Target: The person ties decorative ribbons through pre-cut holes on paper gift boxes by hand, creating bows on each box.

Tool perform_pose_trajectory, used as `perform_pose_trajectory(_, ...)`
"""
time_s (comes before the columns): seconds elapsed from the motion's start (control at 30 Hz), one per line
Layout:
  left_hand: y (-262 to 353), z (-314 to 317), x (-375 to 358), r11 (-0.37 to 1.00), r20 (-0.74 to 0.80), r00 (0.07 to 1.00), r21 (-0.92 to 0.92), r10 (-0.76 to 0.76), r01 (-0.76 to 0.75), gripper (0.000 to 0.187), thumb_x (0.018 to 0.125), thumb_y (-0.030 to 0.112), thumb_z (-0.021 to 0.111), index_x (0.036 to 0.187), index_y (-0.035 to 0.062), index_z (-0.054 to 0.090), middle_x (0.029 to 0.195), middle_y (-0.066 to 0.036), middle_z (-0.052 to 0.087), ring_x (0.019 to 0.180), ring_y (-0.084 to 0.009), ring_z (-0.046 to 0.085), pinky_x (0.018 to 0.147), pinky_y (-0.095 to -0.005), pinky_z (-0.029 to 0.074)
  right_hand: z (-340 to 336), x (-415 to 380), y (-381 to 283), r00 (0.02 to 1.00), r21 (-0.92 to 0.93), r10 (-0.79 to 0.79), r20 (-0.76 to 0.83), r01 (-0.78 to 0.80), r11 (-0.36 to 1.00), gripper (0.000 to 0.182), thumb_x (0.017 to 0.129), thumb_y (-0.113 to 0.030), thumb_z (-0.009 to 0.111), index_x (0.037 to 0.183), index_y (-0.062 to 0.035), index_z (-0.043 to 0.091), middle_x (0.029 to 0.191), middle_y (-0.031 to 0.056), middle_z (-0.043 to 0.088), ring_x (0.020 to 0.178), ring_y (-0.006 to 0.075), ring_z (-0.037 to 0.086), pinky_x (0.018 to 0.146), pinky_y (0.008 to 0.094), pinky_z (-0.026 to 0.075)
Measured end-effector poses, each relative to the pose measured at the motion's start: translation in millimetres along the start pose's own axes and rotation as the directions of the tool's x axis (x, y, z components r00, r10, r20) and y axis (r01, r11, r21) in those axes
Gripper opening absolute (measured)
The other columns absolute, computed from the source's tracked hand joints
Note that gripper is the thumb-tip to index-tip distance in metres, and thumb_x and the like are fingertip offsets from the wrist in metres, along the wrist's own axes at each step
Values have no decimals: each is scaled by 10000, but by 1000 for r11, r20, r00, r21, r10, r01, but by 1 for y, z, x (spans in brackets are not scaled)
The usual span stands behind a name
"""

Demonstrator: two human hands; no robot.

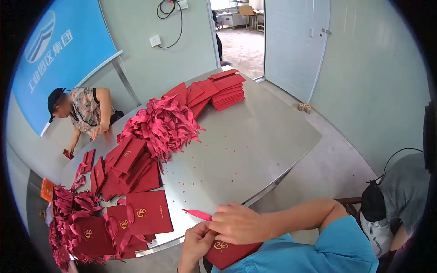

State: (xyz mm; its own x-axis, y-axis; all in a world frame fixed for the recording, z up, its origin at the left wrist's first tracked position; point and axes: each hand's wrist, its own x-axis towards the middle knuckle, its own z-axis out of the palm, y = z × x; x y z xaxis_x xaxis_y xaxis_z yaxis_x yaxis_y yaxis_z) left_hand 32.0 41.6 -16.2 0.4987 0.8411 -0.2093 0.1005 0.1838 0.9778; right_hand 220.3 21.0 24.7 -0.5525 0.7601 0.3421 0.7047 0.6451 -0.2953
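Note:
A dark red paper gift bag [234,255] with a gold emblem rests against my lap at the bottom of the head view. My left hand [199,241] is closed, its fingertips pinching the bag's top edge. Just above it, my right hand [236,224] is closed on a pinkish-red ribbon [198,214], whose loose end points left over the table edge. The two hands touch, and their fingers hide where ribbon and bag meet. Near my left hand, a flat red bag [149,213] with a ribbon handle lies on the pile.
On the metal table [268,132] lie a heap of loose ribbons [161,125], stacked flat red bags [229,93], more bags [129,166] and scattered red dots. Finished-looking bags with handles [88,234] crowd the left corner. A co-worker [88,109] sits across; another person [405,195] is at right.

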Motion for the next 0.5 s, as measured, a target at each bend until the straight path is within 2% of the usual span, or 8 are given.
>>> perform_pose_trajectory(0.07,6,3,-2,997,-22,999,66,33,-32,191,863,-38,541,1022,-34,647,825,-29,677,749,-56,586,672,-206,482,5,1,13,991,302,-4,-131,44,952,146,818,-194,600,868,-72,662,870,62,642,899,261,584,755,383,483)
perform_pose_trajectory(0.1,7,4,-4,997,-20,999,67,34,-33,191,863,-38,541,1022,-34,647,825,-29,677,749,-56,586,672,-206,482,5,2,19,991,301,-4,-132,44,953,146,818,-194,600,868,-72,662,870,62,642,899,261,584,755,383,483)
perform_pose_trajectory(0.2,9,7,-5,983,-18,999,183,35,-31,184,863,-20,562,1024,-32,651,827,-14,673,713,-49,575,644,-211,484,-7,10,32,952,514,139,271,-266,816,147,881,-134,549,983,-70,634,939,80,657,884,270,620,740,373,486)
perform_pose_trajectory(0.23,7,10,-6,983,-36,997,172,68,-60,169,859,-14,575,1009,-27,652,796,-18,669,682,-44,561,622,-210,479,-14,15,35,954,507,141,265,-262,821,147,881,-134,549,983,-70,634,939,80,657,884,270,620,740,373,486)
perform_pose_trajectory(0.3,12,14,-7,983,-53,993,157,106,-96,154,855,-7,588,994,-23,652,766,-21,665,650,-40,547,600,-208,475,-23,25,38,836,532,187,516,-484,695,178,871,-80,518,1010,-36,620,943,88,670,835,230,640,710,340,483)
perform_pose_trajectory(0.33,18,16,-10,958,-39,993,271,110,-96,162,849,-21,596,1000,-42,651,804,-42,680,709,-57,581,640,-218,489,-24,28,40,836,526,192,514,-484,699,178,871,-80,518,1010,-36,620,943,88,670,835,230,640,710,340,483)
perform_pose_trajectory(0.43,33,25,-14,900,-17,987,415,158,-136,158,843,-28,610,993,-56,650,805,-65,690,752,-81,625,663,-234,508,-18,36,51,826,637,19,564,-450,626,188,817,-53,536,962,-8,647,908,121,686,808,196,648,709,330,492)
perform_pose_trajectory(0.5,31,26,-15,876,-8,981,451,196,-171,146,842,-21,615,980,-53,650,768,-67,685,737,-88,634,647,-240,512,-9,41,59,788,679,-153,596,-393,621,233,841,-9,478,1035,15,606,901,39,678,766,101,596,676,278,452)
